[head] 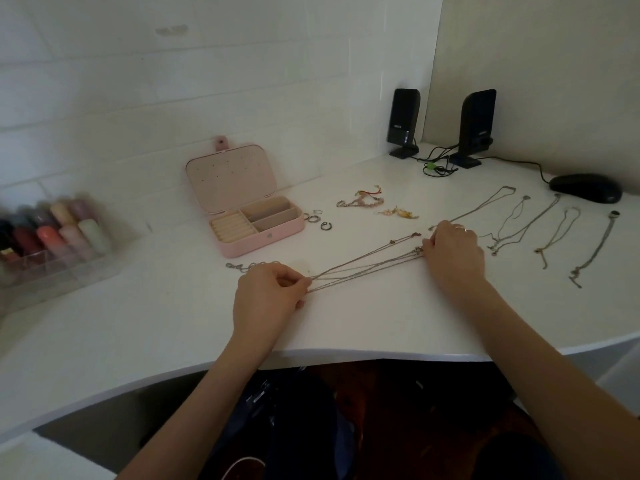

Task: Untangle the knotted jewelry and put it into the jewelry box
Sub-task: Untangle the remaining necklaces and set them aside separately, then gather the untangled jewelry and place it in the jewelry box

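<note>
Chains (363, 268) stretched taut over the bench (346, 323); left hand (266, 292) pinches one end, right hand (450, 251) grasps the other. Best ease tension, tease strands apart.

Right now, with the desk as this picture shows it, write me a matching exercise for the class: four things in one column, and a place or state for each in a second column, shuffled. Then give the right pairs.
Things
1. jewelry box
2. rings
3. computer mouse
4. chains

Places or states
A. stretched between the left hand and the right hand
B. at the far right of the desk, near the wall
C. open, lid up
D. loose on the desk, just right of the pink box

Pairs: 1-C, 2-D, 3-B, 4-A
</note>
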A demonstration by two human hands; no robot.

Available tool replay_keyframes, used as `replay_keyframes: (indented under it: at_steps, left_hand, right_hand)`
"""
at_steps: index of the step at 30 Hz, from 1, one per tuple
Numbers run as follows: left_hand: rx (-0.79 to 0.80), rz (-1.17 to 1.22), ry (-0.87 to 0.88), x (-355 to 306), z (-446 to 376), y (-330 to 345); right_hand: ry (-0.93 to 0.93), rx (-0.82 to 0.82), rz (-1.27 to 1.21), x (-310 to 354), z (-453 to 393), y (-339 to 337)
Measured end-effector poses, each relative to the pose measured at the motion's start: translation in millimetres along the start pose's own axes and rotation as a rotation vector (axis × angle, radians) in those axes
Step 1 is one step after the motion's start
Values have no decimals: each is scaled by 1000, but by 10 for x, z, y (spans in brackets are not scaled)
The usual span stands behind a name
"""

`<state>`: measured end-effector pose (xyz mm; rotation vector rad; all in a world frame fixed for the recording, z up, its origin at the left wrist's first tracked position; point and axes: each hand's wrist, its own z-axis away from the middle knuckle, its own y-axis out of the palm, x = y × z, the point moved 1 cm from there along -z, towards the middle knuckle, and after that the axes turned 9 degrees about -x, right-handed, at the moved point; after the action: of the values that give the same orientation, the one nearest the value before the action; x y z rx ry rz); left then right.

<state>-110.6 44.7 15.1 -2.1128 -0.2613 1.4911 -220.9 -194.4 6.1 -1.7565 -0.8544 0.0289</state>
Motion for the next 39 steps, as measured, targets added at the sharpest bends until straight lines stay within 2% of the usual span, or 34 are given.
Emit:
replay_keyframes:
  at_steps: [4, 7, 9, 13, 16, 21, 23, 26, 28, 30, 33, 35, 36, 39]
  left_hand:
    - [-42, -253, 81, -36, 73, -11]
    - [-29, -324, 135, -29, 65, -7]
    - [-6, -326, 197, 10, 52, 10]
    - [-8, -161, 429, 84, 85, 35]
    - [225, -179, 599, 109, 173, 25]
    - [557, -398, 665, 182, 173, -20]
    - [637, -532, 720, 190, 174, -45]
    - [666, -619, 763, 187, 193, -83]
    - [666, -547, 746, 169, 206, -102]
    - [609, -329, 650, 153, 202, -140]
    - [305, -77, 449, 197, 63, -238]
    - [72, -138, 410, 269, -132, -338]
    - [18, -198, 392, 302, -233, -399]
    - [74, -400, 408, 441, -499, -531]
  right_hand:
    - [-60, -36, 83, 12, 12, 33]
    - [-70, -47, 96, 5, 13, 58]
    - [-88, -87, 71, -9, 16, 64]
    - [-126, -205, -169, -23, 68, 2]
    - [-212, -135, -238, -2, 157, -44]
    - [-337, 29, -5, 26, 288, -52]
    - [-310, 87, 15, 29, 297, -63]
    - [-271, 131, 10, 16, 271, -34]
    - [-279, 129, -8, 6, 256, -8]
    - [-288, 82, -68, 41, 264, -12]
    - [-324, -25, -214, 191, 305, -45]
    - [-383, -38, -316, 385, 363, -59]
    - [-419, -23, -364, 517, 390, -54]
    - [-549, 65, -436, 1009, 401, 70]
